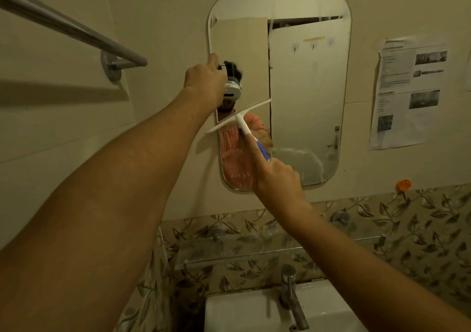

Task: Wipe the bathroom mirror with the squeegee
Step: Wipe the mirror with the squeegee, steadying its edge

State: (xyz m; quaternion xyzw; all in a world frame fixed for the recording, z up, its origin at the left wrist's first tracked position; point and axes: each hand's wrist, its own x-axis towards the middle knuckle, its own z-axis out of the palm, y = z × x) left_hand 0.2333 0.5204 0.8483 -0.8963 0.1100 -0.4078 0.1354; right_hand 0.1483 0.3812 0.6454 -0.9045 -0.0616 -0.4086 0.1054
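Observation:
A rounded rectangular mirror [305,76] hangs on the beige wall, with soapy streaks along its top edge and lower part. My right hand [277,176] grips the blue and white handle of a white squeegee [239,116], index finger stretched along the handle. The blade lies tilted across the mirror's left side, its left end past the mirror's edge. My left hand [205,79] is raised to the mirror's left edge, fingers curled; whether it grips the edge or only rests on it is hidden.
A metal towel bar [71,30] juts from the wall at upper left. A glass shelf [254,250] sits below the mirror, above a white basin [242,311] with a metal tap [290,296]. Printed papers [407,89] are taped to the wall at right.

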